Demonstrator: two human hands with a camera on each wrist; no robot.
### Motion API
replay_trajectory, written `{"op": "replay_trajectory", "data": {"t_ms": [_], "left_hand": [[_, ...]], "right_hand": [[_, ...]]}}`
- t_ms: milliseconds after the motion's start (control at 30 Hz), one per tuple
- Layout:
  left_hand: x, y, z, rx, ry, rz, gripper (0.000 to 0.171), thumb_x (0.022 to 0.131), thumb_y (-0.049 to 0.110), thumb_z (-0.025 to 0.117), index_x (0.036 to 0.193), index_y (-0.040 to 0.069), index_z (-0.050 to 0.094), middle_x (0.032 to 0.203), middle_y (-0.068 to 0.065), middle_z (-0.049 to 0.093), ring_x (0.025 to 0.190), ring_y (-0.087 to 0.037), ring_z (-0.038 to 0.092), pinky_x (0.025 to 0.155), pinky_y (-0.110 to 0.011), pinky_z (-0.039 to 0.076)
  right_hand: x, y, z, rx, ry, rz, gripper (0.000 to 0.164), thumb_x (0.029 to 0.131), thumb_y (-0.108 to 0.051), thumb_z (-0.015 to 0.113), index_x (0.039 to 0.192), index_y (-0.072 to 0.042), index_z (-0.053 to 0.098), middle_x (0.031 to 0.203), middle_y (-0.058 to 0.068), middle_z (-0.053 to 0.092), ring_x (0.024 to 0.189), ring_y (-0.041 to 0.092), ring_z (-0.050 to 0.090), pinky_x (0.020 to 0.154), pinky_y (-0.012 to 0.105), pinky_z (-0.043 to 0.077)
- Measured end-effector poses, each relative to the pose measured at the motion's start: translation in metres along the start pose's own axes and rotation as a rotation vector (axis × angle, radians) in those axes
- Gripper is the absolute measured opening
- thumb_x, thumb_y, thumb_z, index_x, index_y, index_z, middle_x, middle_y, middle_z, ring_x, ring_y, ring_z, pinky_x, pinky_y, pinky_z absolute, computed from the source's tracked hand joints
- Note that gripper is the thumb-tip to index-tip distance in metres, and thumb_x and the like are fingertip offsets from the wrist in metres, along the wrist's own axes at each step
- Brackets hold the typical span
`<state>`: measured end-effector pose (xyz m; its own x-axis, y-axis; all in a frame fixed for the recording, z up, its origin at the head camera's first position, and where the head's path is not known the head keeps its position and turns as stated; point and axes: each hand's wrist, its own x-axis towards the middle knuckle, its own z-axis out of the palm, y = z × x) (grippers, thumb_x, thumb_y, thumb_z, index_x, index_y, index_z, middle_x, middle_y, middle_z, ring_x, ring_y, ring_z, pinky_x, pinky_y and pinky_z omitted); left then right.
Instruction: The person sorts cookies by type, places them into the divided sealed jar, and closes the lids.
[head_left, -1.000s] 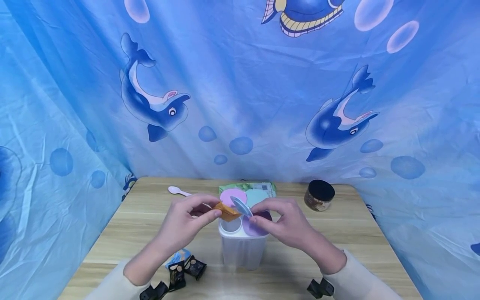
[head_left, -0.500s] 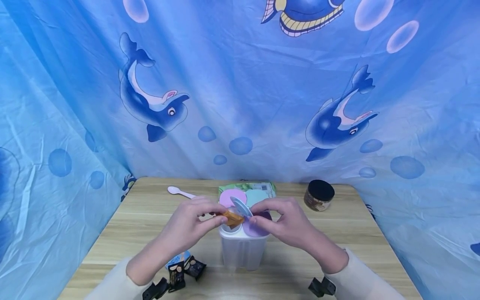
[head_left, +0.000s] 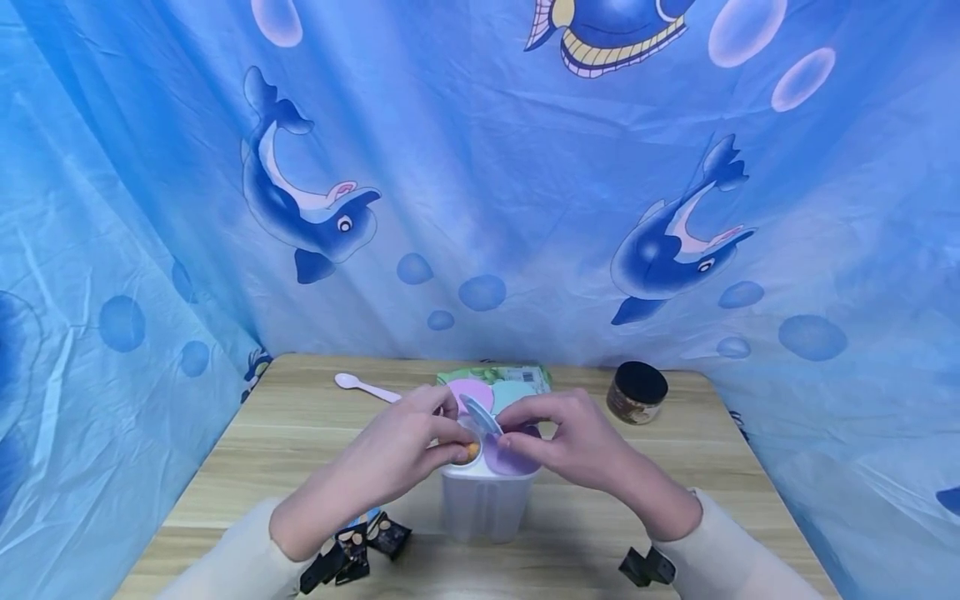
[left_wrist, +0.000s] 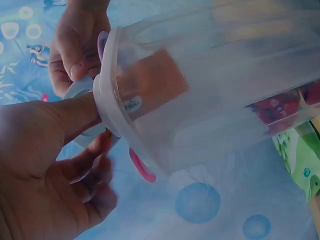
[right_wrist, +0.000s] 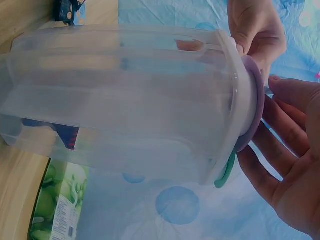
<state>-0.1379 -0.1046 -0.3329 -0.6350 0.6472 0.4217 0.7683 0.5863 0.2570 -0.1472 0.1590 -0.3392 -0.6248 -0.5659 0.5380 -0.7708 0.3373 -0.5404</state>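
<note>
You've dipped orange packet (head_left: 472,452) into container (head_left: 483,507), likely nearly stowed; left grip (head_left: 420,433) pinches it, right grip (head_left: 564,437) pinches blue lid (head_left: 478,412).

Not a single word comes out legible here! High inside the tub (head_left: 483,512), the orange packet (left_wrist: 162,77) shows a white oval (left_wrist: 132,104) of dark lettering, too blurred to read. Lower in the tub, a red packet (left_wrist: 277,110) carries pale marks, equally unclear. Just behind the tub, the green pack (right_wrist: 46,192) flashes a white panel (right_wrist: 63,214) of tiny print and a barcode (right_wrist: 71,232), digits unreadable. Right of the tub, the jar's label (head_left: 634,410): too small!
</note>
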Motion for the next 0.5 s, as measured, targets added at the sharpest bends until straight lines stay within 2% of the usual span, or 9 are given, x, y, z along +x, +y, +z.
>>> {"op": "replay_trajectory", "data": {"t_ms": [233, 333, 500], "left_hand": [[-0.0004, 0.0003, 0.0013, -0.063, 0.015, -0.025, 0.007, 0.084, 0.023, 0.084, 0.089, 0.027, 0.081, 0.081, 0.021, 0.067, 0.075, -0.005, 0.052, 0.064, -0.019, 0.042], [0.0013, 0.0007, 0.0003, -0.043, -0.002, -0.026, 0.006, 0.085, 0.023, 0.084, 0.088, 0.028, 0.082, 0.081, 0.021, 0.069, 0.073, -0.005, 0.052, 0.062, -0.018, 0.041], [0.0041, 0.0013, -0.0002, -0.009, -0.043, 0.012, 0.010, 0.089, 0.016, 0.079, 0.090, 0.026, 0.079, 0.082, 0.019, 0.069, 0.074, -0.006, 0.057, 0.065, -0.020, 0.046]], "right_hand": [[0.0000, -0.0004, -0.0007, 0.030, -0.024, 0.014, 0.011, 0.092, -0.019, 0.079, 0.102, -0.017, 0.080, 0.096, -0.009, 0.078, 0.086, 0.003, 0.072, 0.070, 0.029, 0.061], [0.0002, -0.0007, -0.0020, 0.027, -0.029, 0.022, 0.012, 0.091, -0.020, 0.080, 0.103, -0.017, 0.080, 0.097, -0.009, 0.079, 0.087, 0.003, 0.073, 0.071, 0.028, 0.061], [0.0005, -0.0004, -0.0029, 0.029, -0.038, 0.025, 0.013, 0.091, -0.021, 0.080, 0.104, -0.017, 0.080, 0.097, -0.009, 0.079, 0.088, 0.003, 0.073, 0.072, 0.029, 0.061]]}}
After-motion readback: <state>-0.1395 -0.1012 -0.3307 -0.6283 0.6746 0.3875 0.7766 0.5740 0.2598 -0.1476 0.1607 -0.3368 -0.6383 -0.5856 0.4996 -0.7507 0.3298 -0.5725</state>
